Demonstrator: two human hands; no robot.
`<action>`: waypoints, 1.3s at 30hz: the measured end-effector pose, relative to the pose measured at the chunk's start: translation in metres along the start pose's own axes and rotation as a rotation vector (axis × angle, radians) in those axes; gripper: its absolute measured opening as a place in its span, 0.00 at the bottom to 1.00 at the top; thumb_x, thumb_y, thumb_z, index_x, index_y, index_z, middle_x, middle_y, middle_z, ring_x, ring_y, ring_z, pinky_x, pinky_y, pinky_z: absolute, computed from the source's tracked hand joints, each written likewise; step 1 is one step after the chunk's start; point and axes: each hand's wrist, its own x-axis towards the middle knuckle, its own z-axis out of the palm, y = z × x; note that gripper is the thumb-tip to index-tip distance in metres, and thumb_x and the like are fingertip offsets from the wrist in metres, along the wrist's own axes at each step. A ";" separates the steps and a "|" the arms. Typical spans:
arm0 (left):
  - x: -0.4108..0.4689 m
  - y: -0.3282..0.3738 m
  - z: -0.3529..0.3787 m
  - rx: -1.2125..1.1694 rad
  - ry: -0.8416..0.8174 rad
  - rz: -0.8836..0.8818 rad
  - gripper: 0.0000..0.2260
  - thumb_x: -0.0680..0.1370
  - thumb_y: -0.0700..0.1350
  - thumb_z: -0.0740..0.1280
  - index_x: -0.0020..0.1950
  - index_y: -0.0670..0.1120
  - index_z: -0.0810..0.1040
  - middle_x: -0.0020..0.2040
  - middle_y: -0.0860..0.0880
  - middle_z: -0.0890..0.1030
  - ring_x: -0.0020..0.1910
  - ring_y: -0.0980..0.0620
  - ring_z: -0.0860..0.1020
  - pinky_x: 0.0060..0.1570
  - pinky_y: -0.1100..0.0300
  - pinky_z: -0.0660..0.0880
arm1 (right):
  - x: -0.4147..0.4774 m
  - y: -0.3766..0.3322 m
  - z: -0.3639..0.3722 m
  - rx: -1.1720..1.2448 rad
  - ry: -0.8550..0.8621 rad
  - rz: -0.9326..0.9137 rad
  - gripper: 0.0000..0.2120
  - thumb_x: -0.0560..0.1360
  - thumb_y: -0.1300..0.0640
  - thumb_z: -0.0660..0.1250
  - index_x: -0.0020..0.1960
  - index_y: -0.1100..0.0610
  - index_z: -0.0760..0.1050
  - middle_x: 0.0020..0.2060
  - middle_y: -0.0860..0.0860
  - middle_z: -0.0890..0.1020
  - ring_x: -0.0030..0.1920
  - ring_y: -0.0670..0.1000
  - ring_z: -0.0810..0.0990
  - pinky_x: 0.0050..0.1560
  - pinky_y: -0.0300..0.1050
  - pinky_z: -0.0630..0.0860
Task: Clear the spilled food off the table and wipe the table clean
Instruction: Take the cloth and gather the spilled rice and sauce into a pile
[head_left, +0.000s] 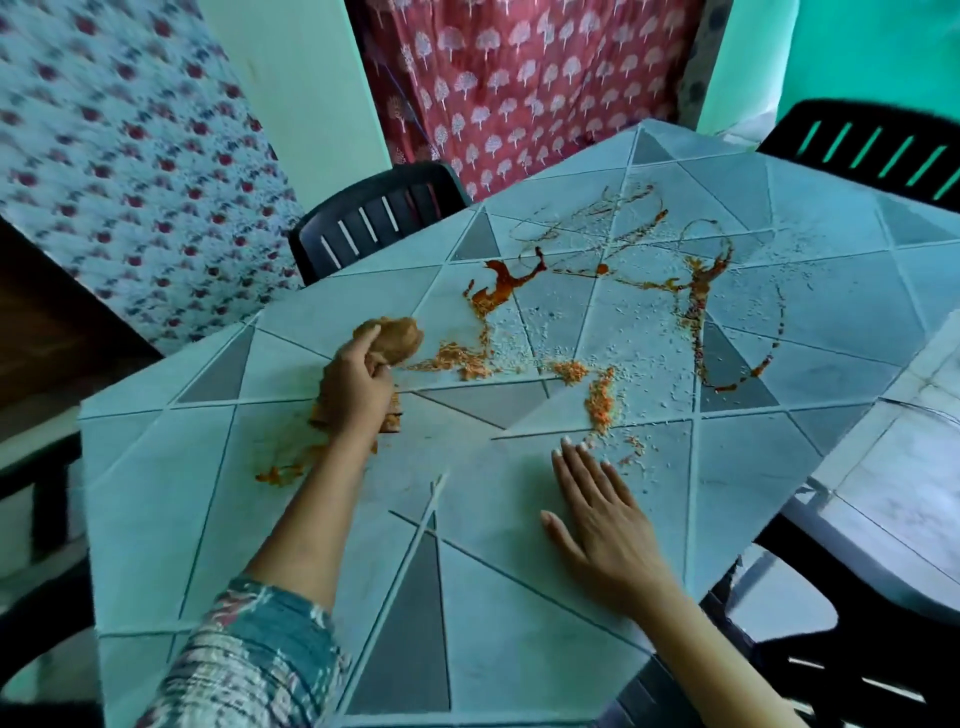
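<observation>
1 cloth (399, 339) in L fingers (365, 340) — spilled food (460, 359) just beside.

No readable text, labels or numbers anywhere.

Brown crumpled cloth (395, 338): middle covered by the left hand (358, 387); only a wad above the fingers and a fringe below the palm show.
Pale blue triangle-patterned plastic worktop (218, 519): near corner cut by the bottom edge.
White scattered grains (649, 332): too small to identify.
Far black slatted plastic chair (374, 213): seat and legs hidden behind the worktop.
Right black slatted plastic chair (857, 145): cut by the right edge.
Flower-print fabric (130, 156): smeared by motion blur.
Patterned sleeve (249, 665): cut by the bottom edge.
</observation>
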 end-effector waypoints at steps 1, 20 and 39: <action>0.018 -0.013 -0.007 0.066 0.014 -0.055 0.21 0.74 0.38 0.65 0.66 0.52 0.75 0.60 0.42 0.79 0.57 0.40 0.77 0.53 0.53 0.74 | 0.003 -0.006 0.003 -0.001 -0.012 -0.008 0.32 0.80 0.39 0.42 0.73 0.60 0.62 0.72 0.55 0.64 0.71 0.56 0.64 0.70 0.46 0.50; 0.008 0.048 0.039 0.071 -0.234 0.259 0.24 0.75 0.40 0.67 0.68 0.58 0.71 0.59 0.46 0.80 0.54 0.44 0.79 0.50 0.54 0.77 | 0.003 -0.015 0.007 -0.043 -0.044 0.057 0.34 0.79 0.36 0.44 0.76 0.59 0.55 0.75 0.54 0.57 0.75 0.54 0.56 0.72 0.48 0.50; 0.012 0.061 0.053 0.019 -0.374 0.387 0.24 0.75 0.42 0.67 0.69 0.58 0.70 0.61 0.46 0.79 0.56 0.45 0.78 0.52 0.55 0.75 | 0.027 -0.030 0.005 -0.008 -0.047 0.097 0.35 0.79 0.37 0.40 0.75 0.60 0.55 0.75 0.55 0.56 0.75 0.55 0.55 0.73 0.45 0.45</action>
